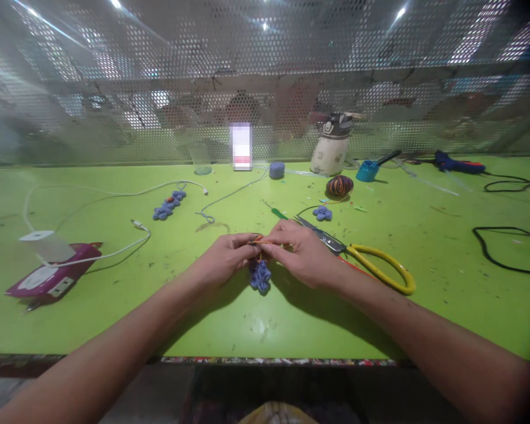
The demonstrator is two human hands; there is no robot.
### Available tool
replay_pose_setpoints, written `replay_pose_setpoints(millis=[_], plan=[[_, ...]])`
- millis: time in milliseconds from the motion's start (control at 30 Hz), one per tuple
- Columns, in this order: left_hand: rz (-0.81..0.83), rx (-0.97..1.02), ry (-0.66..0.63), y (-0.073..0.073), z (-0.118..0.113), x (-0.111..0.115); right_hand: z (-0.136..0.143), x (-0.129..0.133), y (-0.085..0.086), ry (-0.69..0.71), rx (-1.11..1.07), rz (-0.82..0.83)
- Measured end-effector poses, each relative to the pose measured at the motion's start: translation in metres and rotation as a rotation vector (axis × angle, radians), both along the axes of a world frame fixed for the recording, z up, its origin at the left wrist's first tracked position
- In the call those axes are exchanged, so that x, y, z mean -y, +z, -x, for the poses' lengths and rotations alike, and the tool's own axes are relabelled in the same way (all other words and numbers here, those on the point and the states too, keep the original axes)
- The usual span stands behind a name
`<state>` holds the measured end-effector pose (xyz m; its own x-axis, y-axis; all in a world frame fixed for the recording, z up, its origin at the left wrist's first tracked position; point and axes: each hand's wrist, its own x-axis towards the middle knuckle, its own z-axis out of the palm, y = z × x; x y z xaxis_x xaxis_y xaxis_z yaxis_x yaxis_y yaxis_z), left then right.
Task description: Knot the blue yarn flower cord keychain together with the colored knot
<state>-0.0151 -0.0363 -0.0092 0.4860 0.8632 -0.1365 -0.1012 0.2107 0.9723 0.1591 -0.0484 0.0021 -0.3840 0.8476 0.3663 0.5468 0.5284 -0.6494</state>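
The left hand (223,256) and right hand (307,253) are working left of the scissors (347,248). Thumb and forefinger of each are pinching orange thread (265,242); the remaining fingers are curling inward. The hands are nearly meeting, presumably to keep the thin strand under control.

The blue flower (260,278) is protruding below the fingertips, left of the scissors; whether it is touching the table (229,330) is not showing. The scissors are lying just beside the right hand, probably for ready reach. The thread ball (340,186) is sitting beyond the scissors, likely clear of the working hands.

The flower is looking soft, looped and bunched, its petals overlapping; fingers are covering its upper end.
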Motion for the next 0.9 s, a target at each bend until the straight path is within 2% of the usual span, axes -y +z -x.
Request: replay_pose_setpoints(millis=[100, 267, 367, 467, 567, 667, 800, 900], plan=[[-0.026, -0.011, 0.012, -0.003, 0.0, -0.001, -0.005, -0.002, 0.007, 0.013, -0.105, 0.06], [0.103, 0.051, 0.028, 0.003, 0.0, 0.001, -0.021, -0.01, 0.02, 0.062, -0.406, 0.415], [0.175, 0.095, 0.023, 0.006, 0.0, 0.002, -0.029, -0.017, 0.022, 0.09, -0.599, 0.499], [0.232, 0.127, -0.003, 0.006, 0.001, 0.002, -0.032, -0.024, 0.018, 0.021, -0.669, 0.52], [0.296, 0.152, -0.013, 0.006, 0.0, 0.003, -0.032, -0.032, 0.011, -0.136, -0.536, 0.431], [0.347, 0.179, -0.005, 0.008, -0.002, 0.004, -0.033, -0.041, 0.004, -0.238, -0.295, 0.319], [0.379, 0.184, 0.038, 0.011, -0.004, 0.004, -0.035, -0.046, 0.002, -0.393, 0.054, -0.021], [0.371, 0.195, 0.035, 0.01, -0.003, 0.003, -0.032, -0.036, 0.004, -0.404, 0.104, -0.242]])
